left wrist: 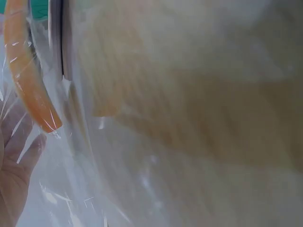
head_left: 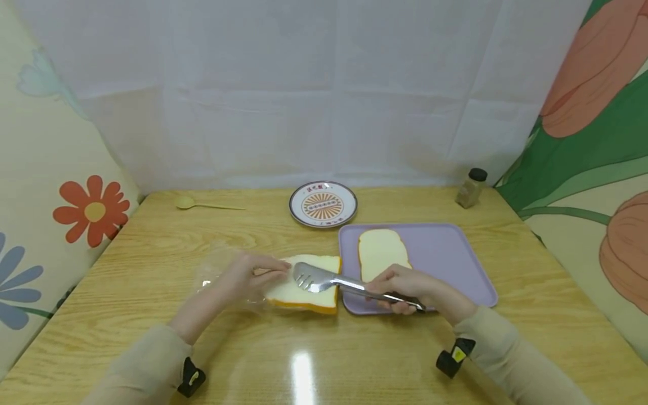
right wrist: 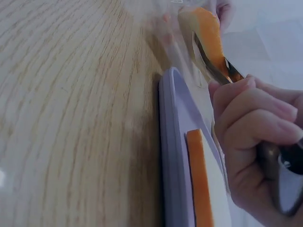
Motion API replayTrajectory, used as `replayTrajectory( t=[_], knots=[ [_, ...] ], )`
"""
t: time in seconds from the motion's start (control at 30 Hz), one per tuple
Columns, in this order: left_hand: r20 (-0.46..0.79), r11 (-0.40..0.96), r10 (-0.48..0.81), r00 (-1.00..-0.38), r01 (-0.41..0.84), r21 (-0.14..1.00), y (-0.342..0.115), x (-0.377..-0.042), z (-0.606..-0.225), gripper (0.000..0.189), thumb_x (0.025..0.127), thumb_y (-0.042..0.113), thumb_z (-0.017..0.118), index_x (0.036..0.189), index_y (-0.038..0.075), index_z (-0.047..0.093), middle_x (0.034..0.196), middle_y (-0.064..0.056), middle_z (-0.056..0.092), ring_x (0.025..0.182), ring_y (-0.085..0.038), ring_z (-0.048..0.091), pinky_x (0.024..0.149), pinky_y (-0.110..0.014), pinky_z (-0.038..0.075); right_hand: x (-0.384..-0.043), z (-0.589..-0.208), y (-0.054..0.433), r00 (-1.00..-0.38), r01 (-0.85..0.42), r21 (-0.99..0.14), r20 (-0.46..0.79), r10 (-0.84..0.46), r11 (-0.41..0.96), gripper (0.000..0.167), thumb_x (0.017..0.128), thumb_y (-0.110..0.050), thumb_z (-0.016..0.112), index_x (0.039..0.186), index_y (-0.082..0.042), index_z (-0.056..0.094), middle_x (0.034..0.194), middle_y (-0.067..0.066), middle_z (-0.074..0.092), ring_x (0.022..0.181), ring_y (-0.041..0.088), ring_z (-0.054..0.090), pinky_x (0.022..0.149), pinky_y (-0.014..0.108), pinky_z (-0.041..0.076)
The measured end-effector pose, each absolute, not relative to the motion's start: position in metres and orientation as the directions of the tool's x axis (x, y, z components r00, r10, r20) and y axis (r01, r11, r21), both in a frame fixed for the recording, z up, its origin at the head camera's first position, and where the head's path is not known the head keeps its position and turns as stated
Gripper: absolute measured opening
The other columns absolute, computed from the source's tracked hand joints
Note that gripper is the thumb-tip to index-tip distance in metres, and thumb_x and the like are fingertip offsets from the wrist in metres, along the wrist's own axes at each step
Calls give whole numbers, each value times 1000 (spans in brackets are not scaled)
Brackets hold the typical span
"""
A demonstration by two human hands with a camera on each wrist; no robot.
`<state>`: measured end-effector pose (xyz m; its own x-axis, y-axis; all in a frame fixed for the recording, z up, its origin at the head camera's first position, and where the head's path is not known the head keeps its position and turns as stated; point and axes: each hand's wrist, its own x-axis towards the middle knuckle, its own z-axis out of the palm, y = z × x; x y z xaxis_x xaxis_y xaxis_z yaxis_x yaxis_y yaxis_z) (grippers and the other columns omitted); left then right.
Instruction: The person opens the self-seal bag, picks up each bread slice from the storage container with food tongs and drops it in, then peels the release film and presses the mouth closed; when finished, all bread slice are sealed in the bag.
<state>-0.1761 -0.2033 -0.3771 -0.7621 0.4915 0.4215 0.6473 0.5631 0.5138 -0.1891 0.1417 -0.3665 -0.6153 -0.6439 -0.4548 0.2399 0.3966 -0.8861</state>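
My right hand (head_left: 400, 287) grips metal tongs (head_left: 354, 286) with a dark handle end. Their slotted head lies over the upper face of a white bread slice (head_left: 321, 304) with an orange-brown crust. In the right wrist view, the tongs' two arms stand on either side of this slice (right wrist: 210, 33). My left hand (head_left: 248, 275) is at the slice's left end and holds a clear plastic bag (left wrist: 71, 189) around it; the exact finger grip is partly hidden. Another bread slice (head_left: 382, 250) lies on a purple tray (head_left: 445, 259) under my right hand.
Behind the slices stands a round patterned plate (head_left: 324, 204). A yellowish spoon (head_left: 207, 205) lies at the back left. At the back right is a small jar with a black lid (head_left: 471, 188). The wooden table (head_left: 243, 360) meets a white cloth backdrop.
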Motion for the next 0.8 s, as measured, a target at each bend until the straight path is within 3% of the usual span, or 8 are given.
replayTrajectory(
  t=[0.2,0.5,0.63,0.8],
  knots=[
    [493,512,459,-739,674,533,-199,-172,-381,16,80,0,71,94,6,74,93,-8,74,86,-23,71,79,-34,59,-189,-369,142,-592,305,-879,-477,-650,366,35,93,-27,57,101,6,62,57,-1,51,35,2,32,31,15,26],
    [447,549,362,-818,575,606,-194,-168,-380,10,83,2,67,91,5,73,88,-7,74,84,-19,70,79,-30,59,-185,-369,132,-619,147,-879,-440,-650,454,33,91,-27,60,90,6,67,54,0,50,34,5,32,31,18,27],
    [415,552,366,-833,554,623,-194,-168,-379,12,85,5,66,96,6,73,94,-8,73,88,-21,70,82,-32,58,-184,-369,131,-625,128,-880,-430,-651,458,35,91,-27,60,89,7,67,53,0,50,33,4,32,30,18,26],
    [345,612,442,-828,560,558,-197,-167,-377,24,85,13,68,109,7,70,108,-9,70,100,-27,67,91,-40,53,-184,-370,134,-611,179,-892,-432,-664,416,34,92,-26,59,95,7,65,55,0,50,34,3,33,30,17,26]
  ],
)
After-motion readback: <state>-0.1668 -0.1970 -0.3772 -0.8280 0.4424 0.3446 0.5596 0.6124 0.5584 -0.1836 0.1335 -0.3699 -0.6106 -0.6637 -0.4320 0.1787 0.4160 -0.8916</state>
